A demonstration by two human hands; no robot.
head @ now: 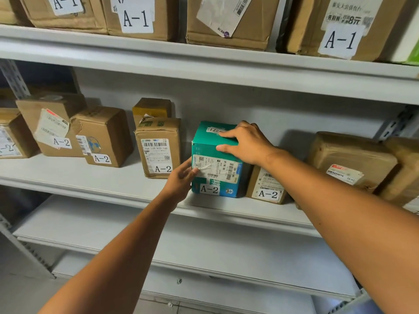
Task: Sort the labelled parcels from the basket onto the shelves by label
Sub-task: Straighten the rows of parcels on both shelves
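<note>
A teal box labelled A-2 (205, 155) stands on the middle shelf (90, 177), between a brown A-2 parcel (158, 148) on its left and a small brown A-2 parcel (267, 189) on its right. My right hand (247, 143) lies over the teal box's top right corner, fingers across the top and thumb on the front face. My left hand (181, 180) touches the box's lower left front edge with straight fingers. The basket is out of view.
The upper shelf (204, 64) carries several brown boxes marked A-1 (136, 19). More A-2 parcels (102, 134) sit at the left of the middle shelf, and a paper-wrapped parcel (349, 159) at its right. A lower shelf (181, 245) is below.
</note>
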